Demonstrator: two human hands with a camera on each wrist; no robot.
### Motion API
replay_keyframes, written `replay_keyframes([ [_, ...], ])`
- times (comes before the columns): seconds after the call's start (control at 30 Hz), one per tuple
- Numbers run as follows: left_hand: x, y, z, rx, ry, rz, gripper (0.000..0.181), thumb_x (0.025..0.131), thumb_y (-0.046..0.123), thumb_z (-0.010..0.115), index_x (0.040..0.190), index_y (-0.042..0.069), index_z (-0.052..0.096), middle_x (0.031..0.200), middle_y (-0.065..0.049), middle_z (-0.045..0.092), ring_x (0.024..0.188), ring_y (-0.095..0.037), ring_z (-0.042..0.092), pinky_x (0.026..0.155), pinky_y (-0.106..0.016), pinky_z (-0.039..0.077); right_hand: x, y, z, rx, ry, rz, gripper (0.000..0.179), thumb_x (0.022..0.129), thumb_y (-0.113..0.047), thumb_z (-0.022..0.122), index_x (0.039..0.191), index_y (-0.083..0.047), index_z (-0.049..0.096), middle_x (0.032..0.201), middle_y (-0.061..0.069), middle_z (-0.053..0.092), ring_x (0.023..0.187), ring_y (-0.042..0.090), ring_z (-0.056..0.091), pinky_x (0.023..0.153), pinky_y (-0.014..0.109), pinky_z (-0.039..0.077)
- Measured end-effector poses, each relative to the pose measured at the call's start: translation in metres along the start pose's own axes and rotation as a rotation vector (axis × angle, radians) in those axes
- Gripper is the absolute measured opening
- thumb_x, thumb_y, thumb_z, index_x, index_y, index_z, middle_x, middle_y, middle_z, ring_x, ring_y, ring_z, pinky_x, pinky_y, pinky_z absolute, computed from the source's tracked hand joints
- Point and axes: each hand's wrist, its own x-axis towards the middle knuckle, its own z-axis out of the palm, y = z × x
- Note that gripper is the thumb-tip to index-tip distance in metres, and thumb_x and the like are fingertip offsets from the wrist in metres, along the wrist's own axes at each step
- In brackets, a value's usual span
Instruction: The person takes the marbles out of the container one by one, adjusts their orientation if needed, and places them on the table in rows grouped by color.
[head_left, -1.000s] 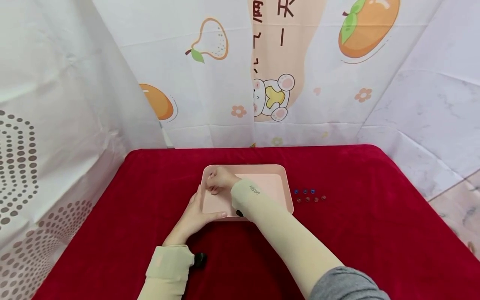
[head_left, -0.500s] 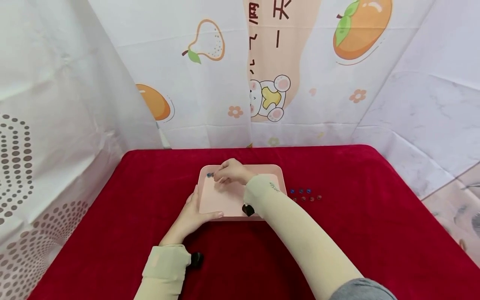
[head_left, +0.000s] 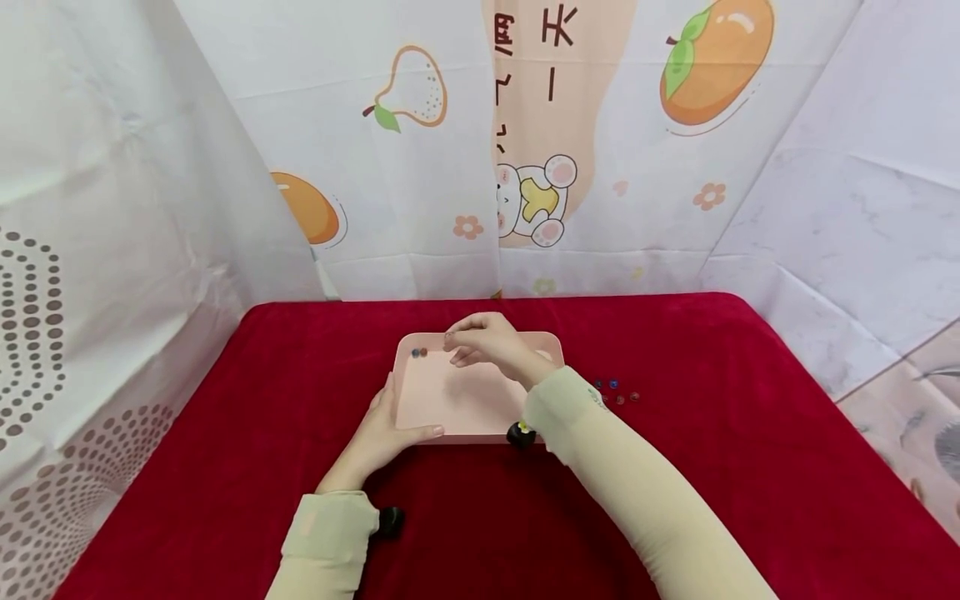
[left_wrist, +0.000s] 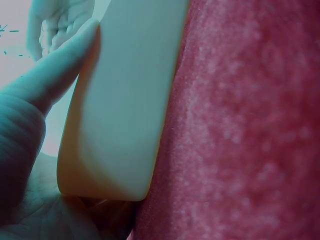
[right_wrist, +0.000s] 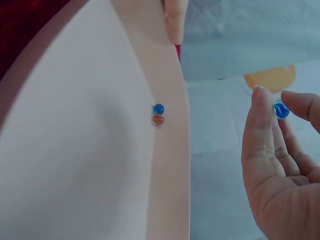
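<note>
Marbles (right_wrist: 158, 119) uncovered in tray's (head_left: 427, 404) far-left corner
Right hand (head_left: 491, 342) has moved right, pinching blue marble (right_wrist: 281, 109); left hand (head_left: 381, 435) grips near-left corner

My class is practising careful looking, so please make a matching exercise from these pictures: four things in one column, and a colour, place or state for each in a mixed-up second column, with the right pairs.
Column one
1) left hand
2) right hand
3) tray
4) tablecloth

Column two
A) deep red
B) pinching a blue marble
C) pale pink, with two marbles inside
D) set around the near left corner of the tray

Right pairs: 1-D, 2-B, 3-C, 4-A
</note>
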Motion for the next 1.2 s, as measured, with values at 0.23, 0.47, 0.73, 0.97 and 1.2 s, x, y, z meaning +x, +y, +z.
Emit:
replay_keyframes([
  [0.23, -0.001, 0.0, 0.001, -0.013, 0.006, 0.003, 0.126, 0.075, 0.046, 0.085, 0.16, 0.015, -0.002, 0.166, -0.016, 0.003, 0.152, -0.039, 0.01, 0.118, -0.063, 0.02, -0.021, 0.001, -0.015, 0.053, 0.032, -0.036, 0.019, 0.09, -0.008, 0.068, 0.106, 0.003, 0.068, 0.096, 0.012, 0.072, 0.072, 0.019, 0.069, 0.078, 0.035, 0.061],
  [0.47, 0.002, 0.0, 0.001, -0.007, 0.01, 0.009, 0.129, 0.075, 0.043, 0.085, 0.159, 0.007, -0.006, 0.166, -0.016, 0.004, 0.152, -0.037, 0.007, 0.119, -0.062, 0.018, -0.037, 0.004, -0.025, 0.09, 0.051, -0.014, 0.031, 0.089, -0.01, 0.069, 0.115, 0.007, 0.064, 0.105, 0.02, 0.072, 0.074, 0.019, 0.07, 0.08, 0.035, 0.06],
  [0.73, 0.002, 0.001, 0.001, -0.001, 0.012, 0.013, 0.127, 0.076, 0.042, 0.084, 0.159, 0.006, -0.006, 0.166, -0.016, 0.004, 0.152, -0.038, 0.008, 0.119, -0.062, 0.019, -0.053, 0.014, -0.035, 0.132, 0.056, -0.028, 0.027, 0.091, -0.012, 0.069, 0.112, 0.004, 0.064, 0.098, 0.009, 0.074, 0.075, 0.02, 0.071, 0.081, 0.035, 0.06],
  [0.97, 0.001, 0.001, 0.002, -0.01, 0.011, 0.014, 0.128, 0.075, 0.042, 0.084, 0.159, 0.007, -0.006, 0.166, -0.016, 0.004, 0.153, -0.037, 0.007, 0.119, -0.062, 0.018, -0.066, 0.028, -0.049, 0.153, 0.048, -0.048, 0.021, 0.093, -0.011, 0.065, 0.108, 0.004, 0.064, 0.094, 0.004, 0.073, 0.072, 0.017, 0.07, 0.078, 0.031, 0.06],
  [1.2, 0.001, -0.001, 0.001, -0.005, 0.012, 0.025, 0.129, 0.075, 0.044, 0.085, 0.159, 0.007, -0.007, 0.166, -0.017, 0.004, 0.153, -0.036, 0.008, 0.119, -0.061, 0.018, -0.077, 0.038, -0.059, 0.174, 0.066, -0.041, 0.016, 0.094, -0.01, 0.064, 0.106, 0.0, 0.064, 0.094, 0.003, 0.074, 0.073, 0.016, 0.07, 0.078, 0.03, 0.06],
])
